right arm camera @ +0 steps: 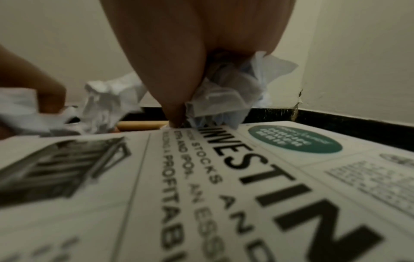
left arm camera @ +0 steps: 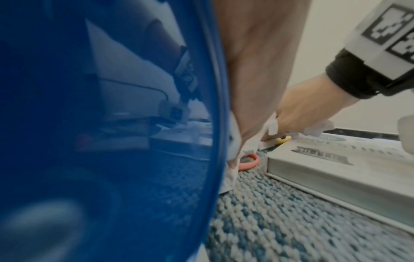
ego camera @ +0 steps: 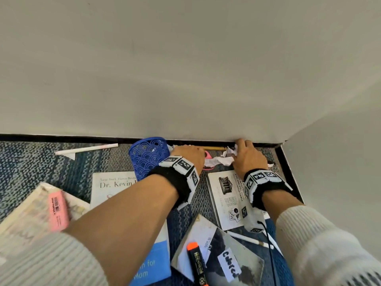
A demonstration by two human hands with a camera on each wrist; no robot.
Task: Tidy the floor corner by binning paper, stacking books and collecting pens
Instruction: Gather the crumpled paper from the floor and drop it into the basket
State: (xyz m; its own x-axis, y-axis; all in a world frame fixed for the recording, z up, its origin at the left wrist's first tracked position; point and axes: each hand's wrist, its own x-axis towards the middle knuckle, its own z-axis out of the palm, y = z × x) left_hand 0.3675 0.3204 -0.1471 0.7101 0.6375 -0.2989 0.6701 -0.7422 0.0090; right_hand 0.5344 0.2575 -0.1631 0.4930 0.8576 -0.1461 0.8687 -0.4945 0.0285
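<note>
White crumpled paper (ego camera: 219,161) lies by the black baseboard between my hands. My right hand (ego camera: 243,150) grips a wad of the paper (right arm camera: 224,95) just past the far edge of the investing book (right arm camera: 246,186). My left hand (ego camera: 190,154) is beside the blue mesh cup (ego camera: 146,157) with its fingers closed on another piece of paper (left arm camera: 232,170); the fingertips are hidden in the head view. In the left wrist view the cup (left arm camera: 112,124) fills the left half. A wooden pencil (ego camera: 214,148) runs along the baseboard behind the paper.
Several books lie around: a white "Dr. Kevin" one (ego camera: 111,185), one with a pink eraser (ego camera: 57,211), one under an orange highlighter (ego camera: 195,263). White pens (ego camera: 86,149) (ego camera: 249,240) lie on the carpet. A pink scissor handle (ego camera: 208,167) sits under the paper. Walls meet at right.
</note>
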